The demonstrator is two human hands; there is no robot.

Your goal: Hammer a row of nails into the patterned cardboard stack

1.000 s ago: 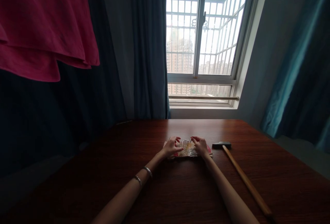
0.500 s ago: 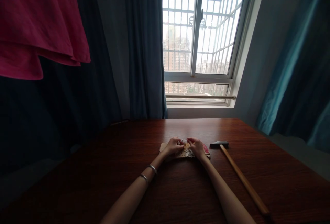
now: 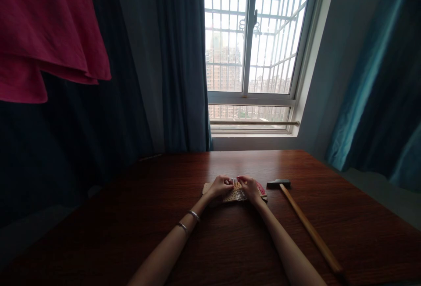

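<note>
A flat beige piece with a dotted pattern (image 3: 230, 197) and a pinkish-red patch at its right end lies on the table beneath both hands. My left hand (image 3: 221, 187) is over its left part, fingers bent into a pinch. From the right, my right hand (image 3: 249, 188) reaches in with its fingertips also pinched together. Between the fingertips a small white thing with dark stripes (image 3: 234, 182) shows, too small to name. Whether one or both hands grip it, I cannot tell. Something shiny and clear is on the piece below the hands.
To the right of my right hand lies a hammer (image 3: 309, 227) with a dark head and long wooden handle, pointing toward me. The brown wooden table (image 3: 158, 198) reaches to a barred window (image 3: 248, 58). A pink cloth (image 3: 52, 31) hangs at upper left, by dark blue curtains (image 3: 182, 58).
The view has shifted slightly, so everything sits a little further left. Both hands keep nearly the same pinched pose over the dotted piece; the hammer has not moved on the table.
</note>
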